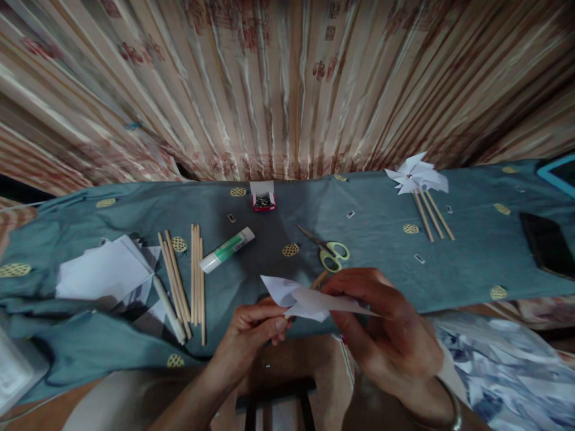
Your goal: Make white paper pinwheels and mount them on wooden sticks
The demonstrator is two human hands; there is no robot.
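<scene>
A white folded paper pinwheel (pixel 309 300) is held between my two hands, over the table's front edge. My left hand (pixel 258 326) pinches its lower left part, thumb on top, where a bit of wooden stick shows. My right hand (pixel 386 329) grips the paper from the right, with its fingers curled round the blade. Part of a stick (pixel 320 279) shows behind the paper near my right fingertips. Just beyond the hands lie yellow-green scissors (pixel 333 255). A glue stick (pixel 227 249) and an open red box of small metal pieces (pixel 263 201) are farther off.
On the left are white paper sheets (pixel 105 269), a white pen (pixel 168 308) and several wooden sticks (pixel 197 281). Finished pinwheels (pixel 417 175) lie at the back right, with a dark phone (pixel 545 242) beyond. A curtain (pixel 287 90) hangs behind the cloth-covered table (pixel 377 209).
</scene>
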